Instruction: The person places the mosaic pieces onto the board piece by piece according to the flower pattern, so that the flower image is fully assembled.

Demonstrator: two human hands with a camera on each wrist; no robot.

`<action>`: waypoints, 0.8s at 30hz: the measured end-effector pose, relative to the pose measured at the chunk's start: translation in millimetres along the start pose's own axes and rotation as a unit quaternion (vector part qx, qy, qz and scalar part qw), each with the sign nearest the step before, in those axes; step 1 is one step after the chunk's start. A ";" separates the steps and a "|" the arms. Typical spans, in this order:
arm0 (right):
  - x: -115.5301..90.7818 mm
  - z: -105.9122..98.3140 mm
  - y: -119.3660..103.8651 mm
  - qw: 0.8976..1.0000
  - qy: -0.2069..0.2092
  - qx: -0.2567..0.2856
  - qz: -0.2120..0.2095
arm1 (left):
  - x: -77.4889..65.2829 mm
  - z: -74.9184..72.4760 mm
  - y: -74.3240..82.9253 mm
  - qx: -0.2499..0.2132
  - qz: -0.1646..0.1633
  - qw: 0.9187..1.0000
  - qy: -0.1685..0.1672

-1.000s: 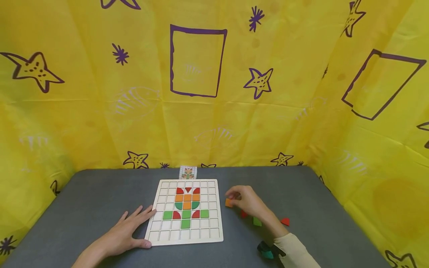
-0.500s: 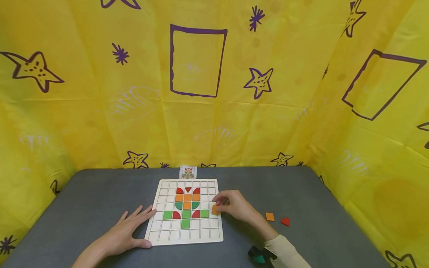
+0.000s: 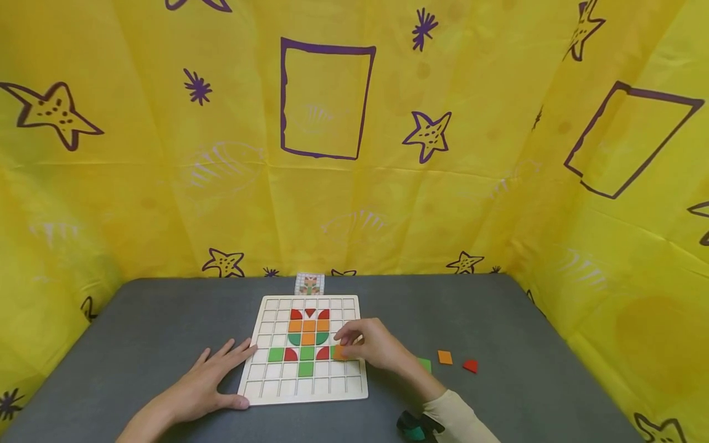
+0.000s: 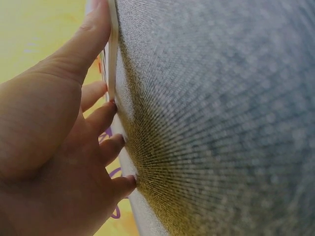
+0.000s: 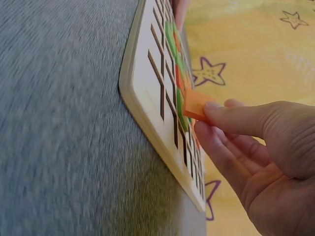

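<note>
My right hand (image 3: 370, 346) pinches an orange square tile (image 5: 197, 104) between thumb and fingers, just over the right part of the white grid board (image 3: 277, 389). In the head view the tile covers most of the green square at the right end of a row. On the board, red, orange and green tiles form a flower-like pattern, with an orange square (image 3: 308, 339) at its middle. My left hand (image 3: 202, 384) lies spread at the board's left edge, thumb and fingertips touching it. In the left wrist view, the thumb (image 4: 91, 34) presses along the board's side.
A small pattern card (image 3: 309, 283) lies behind the board. To the right on the grey table (image 3: 526, 394) are an orange square (image 3: 445, 357), a red piece (image 3: 470, 367) and a green piece (image 3: 424, 364) partly behind the right forearm. Yellow patterned cloth surrounds the table.
My right hand has picked up the orange square from the table right of the board and carried it left over the board. The left hand has stayed in place.
</note>
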State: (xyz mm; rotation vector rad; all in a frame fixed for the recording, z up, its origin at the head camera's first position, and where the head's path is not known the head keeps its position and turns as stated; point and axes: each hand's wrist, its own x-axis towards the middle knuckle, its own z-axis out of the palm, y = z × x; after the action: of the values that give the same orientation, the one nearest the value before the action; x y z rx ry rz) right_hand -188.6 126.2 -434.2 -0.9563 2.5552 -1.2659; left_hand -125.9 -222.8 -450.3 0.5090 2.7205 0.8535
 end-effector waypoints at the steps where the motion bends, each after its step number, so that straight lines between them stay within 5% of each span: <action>1: 0.8 1.2 -1.4 1.000 0.000 0.001 -0.003 | 0.0 -0.3 0.0 0.001 0.001 1.000 0.001; 24: 12.1 31.5 -13.7 1.000 -0.016 -0.026 -0.005 | 2.2 -0.6 0.2 0.004 -0.012 1.000 -0.004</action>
State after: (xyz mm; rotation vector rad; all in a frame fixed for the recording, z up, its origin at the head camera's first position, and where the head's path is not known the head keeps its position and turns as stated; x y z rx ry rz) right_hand -179.6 91.8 -442.1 -0.9933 2.5726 -1.1825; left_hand -128.0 -222.1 -449.9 0.4784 2.7184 0.8318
